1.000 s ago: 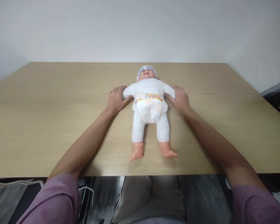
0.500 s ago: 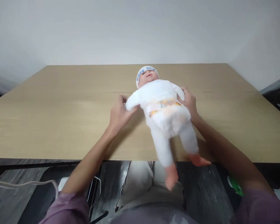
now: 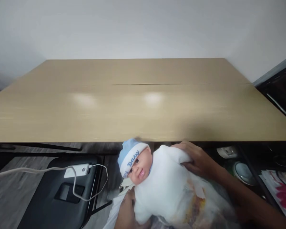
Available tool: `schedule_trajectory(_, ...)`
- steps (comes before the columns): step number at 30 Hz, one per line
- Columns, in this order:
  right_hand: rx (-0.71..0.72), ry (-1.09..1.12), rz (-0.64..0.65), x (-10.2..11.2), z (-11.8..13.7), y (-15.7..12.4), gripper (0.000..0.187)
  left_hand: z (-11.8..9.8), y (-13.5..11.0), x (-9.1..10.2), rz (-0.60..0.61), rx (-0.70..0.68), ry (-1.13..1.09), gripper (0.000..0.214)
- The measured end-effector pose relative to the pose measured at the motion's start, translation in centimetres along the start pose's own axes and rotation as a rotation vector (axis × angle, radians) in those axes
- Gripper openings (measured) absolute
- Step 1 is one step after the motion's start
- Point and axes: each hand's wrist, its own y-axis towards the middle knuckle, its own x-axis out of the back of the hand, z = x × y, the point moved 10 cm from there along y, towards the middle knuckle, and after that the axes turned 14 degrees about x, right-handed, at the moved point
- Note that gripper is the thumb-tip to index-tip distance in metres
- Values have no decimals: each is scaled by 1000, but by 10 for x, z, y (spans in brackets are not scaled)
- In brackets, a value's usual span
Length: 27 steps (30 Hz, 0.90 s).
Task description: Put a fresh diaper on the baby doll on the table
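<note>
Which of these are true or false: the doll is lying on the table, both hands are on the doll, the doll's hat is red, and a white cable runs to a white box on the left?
The doll is lying on the table: false. It is held below the table's near edge.
Both hands are on the doll: true. The left hand grips it from below and the right hand holds its upper side.
The doll's hat is red: false. It is blue and white with lettering.
A white cable runs to a white box on the left: true.
</note>
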Motion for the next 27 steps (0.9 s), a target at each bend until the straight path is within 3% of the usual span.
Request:
schedule_trajectory(3,-19,-42,40,-39,-1,-13,44,16,-9,0,113,47,36,44)
schedule_trajectory(10,-160,-5,84,-113,-24,-39,46,23,-16,18,242,37,289,35)
schedule_trajectory(12,-198,31,86,-123,-26,-47,47,31,-22,19,253,24,319,37)
schedule_trajectory(15,-250,54,-30,-113,-28,-59,40,32,-25,27,144,-67,321,45)
schedule_trajectory(18,-307,158,-59,-108,-28,-72,34,3,-30,40,-29,-331,317,51)
schedule_trajectory(20,-352,261,-38,-112,-27,-81,39,-25,-33,35,-25,-499,332,50)
schedule_trajectory(27,-377,300,-42,-111,-17,-93,36,-128,-12,-44,468,-773,331,40)
